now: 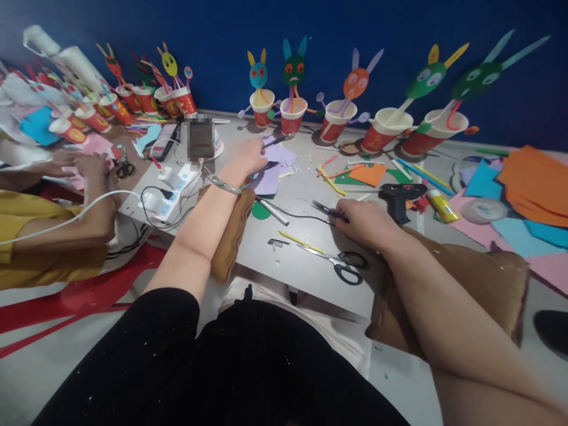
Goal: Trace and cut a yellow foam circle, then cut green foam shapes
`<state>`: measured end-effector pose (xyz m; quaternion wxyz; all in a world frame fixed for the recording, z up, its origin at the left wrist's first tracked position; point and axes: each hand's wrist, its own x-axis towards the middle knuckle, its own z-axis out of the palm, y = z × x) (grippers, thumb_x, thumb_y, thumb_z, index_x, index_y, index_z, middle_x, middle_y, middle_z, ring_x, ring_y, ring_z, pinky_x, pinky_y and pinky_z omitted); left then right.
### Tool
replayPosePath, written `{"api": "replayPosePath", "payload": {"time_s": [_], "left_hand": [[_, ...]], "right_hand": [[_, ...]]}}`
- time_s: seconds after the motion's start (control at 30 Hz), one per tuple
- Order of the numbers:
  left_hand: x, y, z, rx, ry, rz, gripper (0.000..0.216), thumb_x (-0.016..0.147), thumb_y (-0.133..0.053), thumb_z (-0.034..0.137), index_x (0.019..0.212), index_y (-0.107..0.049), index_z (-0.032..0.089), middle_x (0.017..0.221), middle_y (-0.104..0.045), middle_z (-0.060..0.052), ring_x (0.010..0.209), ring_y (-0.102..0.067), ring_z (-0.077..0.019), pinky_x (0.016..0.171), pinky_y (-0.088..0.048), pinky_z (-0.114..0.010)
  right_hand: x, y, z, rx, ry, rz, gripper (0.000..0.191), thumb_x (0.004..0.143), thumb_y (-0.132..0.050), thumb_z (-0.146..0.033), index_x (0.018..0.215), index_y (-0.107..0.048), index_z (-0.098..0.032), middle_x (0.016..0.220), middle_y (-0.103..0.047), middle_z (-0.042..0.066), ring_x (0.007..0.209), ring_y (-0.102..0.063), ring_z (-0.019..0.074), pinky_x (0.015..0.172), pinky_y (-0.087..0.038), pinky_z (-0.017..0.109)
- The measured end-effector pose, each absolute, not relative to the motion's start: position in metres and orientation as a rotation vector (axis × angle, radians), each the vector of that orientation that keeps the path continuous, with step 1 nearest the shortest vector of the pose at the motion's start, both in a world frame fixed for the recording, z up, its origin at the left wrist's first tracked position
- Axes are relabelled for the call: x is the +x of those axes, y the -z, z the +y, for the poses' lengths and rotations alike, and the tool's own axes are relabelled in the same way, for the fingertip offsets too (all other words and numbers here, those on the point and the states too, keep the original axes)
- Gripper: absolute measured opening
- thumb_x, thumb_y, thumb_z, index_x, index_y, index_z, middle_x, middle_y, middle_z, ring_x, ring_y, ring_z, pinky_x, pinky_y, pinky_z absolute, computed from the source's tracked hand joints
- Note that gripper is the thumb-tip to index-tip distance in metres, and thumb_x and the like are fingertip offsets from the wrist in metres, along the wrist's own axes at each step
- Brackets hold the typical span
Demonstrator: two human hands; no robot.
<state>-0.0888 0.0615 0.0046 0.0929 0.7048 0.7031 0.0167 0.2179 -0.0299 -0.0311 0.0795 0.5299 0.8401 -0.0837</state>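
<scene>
My left hand (252,157) reaches over purple paper (284,156) at the back of the table. Its fingers are closed by slim dark objects (278,141), whose kind I cannot make out. My right hand (364,220) rests low over the table, fingers curled round the dark handles of small scissors (325,208); their two points face left. Nearer to me lie larger black-handled scissors (348,269), partly opened, with a yellow paper strip (302,241) along the blades. A black glue gun (402,198) lies just beyond my right hand.
Red paper cups (291,121) with paper rabbit figures line the blue wall. A power strip (175,195) with cables lies at left, beside another person's hands (93,165). Coloured paper (539,183), tape (483,210) and a yellow tube (442,206) lie at right. Brown cushions (470,290) overhang the front edge.
</scene>
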Motion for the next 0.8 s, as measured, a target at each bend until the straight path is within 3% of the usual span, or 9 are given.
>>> {"api": "replayPosePath", "payload": {"time_s": [0.17, 0.33, 0.43, 0.53, 0.6, 0.67, 0.8], "left_hand": [[-0.094, 0.003, 0.067, 2.076, 0.206, 2.076, 0.042, 0.081, -0.072, 0.017, 0.123, -0.073, 0.017, 0.126, -0.076, -0.014, 0.116, -0.07, -0.0267, 0.099, -0.055, -0.033], [-0.098, -0.004, 0.065, 2.019, 0.16, 2.121, 0.031, 0.087, -0.065, 0.017, 0.117, -0.073, 0.013, 0.122, -0.076, -0.018, 0.114, -0.072, -0.0281, 0.098, -0.056, -0.036], [-0.1, -0.008, 0.065, 2.027, -0.12, 2.216, 0.03, 0.092, -0.064, 0.02, 0.12, -0.069, 0.014, 0.123, -0.074, -0.018, 0.115, -0.07, -0.0292, 0.099, -0.055, -0.037], [-0.097, -0.007, 0.066, 2.071, -0.64, 2.205, 0.021, 0.093, -0.068, 0.024, 0.114, -0.066, 0.018, 0.106, -0.073, -0.012, 0.105, -0.069, -0.0272, 0.096, -0.053, -0.038], [-0.087, -0.004, 0.064, 2.083, -0.935, 1.99, 0.019, 0.093, -0.075, 0.03, 0.106, -0.064, 0.02, 0.089, -0.067, -0.006, 0.089, -0.066, -0.0225, 0.085, -0.053, -0.036], [-0.071, 0.0, 0.058, 2.071, -1.107, 1.617, 0.031, 0.091, -0.08, 0.044, 0.097, -0.061, 0.021, 0.077, -0.056, 0.0, 0.075, -0.058, -0.0168, 0.073, -0.049, -0.032], [-0.027, 0.008, 0.029, 2.019, -1.119, 0.947, 0.059, 0.08, -0.078, 0.077, 0.088, -0.06, 0.021, 0.068, -0.041, 0.004, 0.063, -0.042, -0.0108, 0.059, -0.035, -0.026]], "right_hand": [[0.214, 0.027, -0.033, 1.643, 0.264, 2.459, 0.03, 0.093, -0.054, -0.028, 0.113, -0.075, -0.018, 0.103, -0.081, 0.019, 0.093, -0.073, 0.0357, 0.075, -0.042, 0.041], [0.206, 0.019, -0.037, 1.623, 0.246, 2.372, 0.035, 0.098, -0.048, -0.028, 0.119, -0.074, -0.014, 0.111, -0.08, 0.021, 0.097, -0.074, 0.0358, 0.073, -0.041, 0.039], [0.205, 0.017, -0.038, 1.639, 0.269, 2.363, 0.036, 0.098, -0.047, -0.025, 0.12, -0.073, -0.014, 0.112, -0.08, 0.022, 0.098, -0.074, 0.0365, 0.074, -0.043, 0.04], [0.207, 0.021, -0.038, 1.678, 0.278, 2.407, 0.034, 0.097, -0.049, -0.025, 0.116, -0.074, -0.013, 0.113, -0.078, 0.024, 0.102, -0.073, 0.0383, 0.078, -0.047, 0.042], [0.209, 0.026, -0.037, 1.732, 0.277, 2.542, 0.031, 0.095, -0.056, -0.031, 0.114, -0.074, -0.013, 0.114, -0.077, 0.023, 0.108, -0.071, 0.0388, 0.086, -0.049, 0.044], [0.211, 0.031, -0.036, 1.84, 0.344, 2.763, 0.039, 0.093, -0.065, -0.042, 0.12, -0.072, -0.013, 0.118, -0.075, 0.022, 0.111, -0.069, 0.0375, 0.091, -0.051, 0.044], [0.207, 0.039, -0.041, 1.898, 0.86, 3.137, 0.068, 0.093, -0.066, -0.065, 0.141, -0.06, -0.017, 0.117, -0.074, 0.015, 0.082, -0.066, 0.0242, 0.076, -0.053, 0.038]]}}
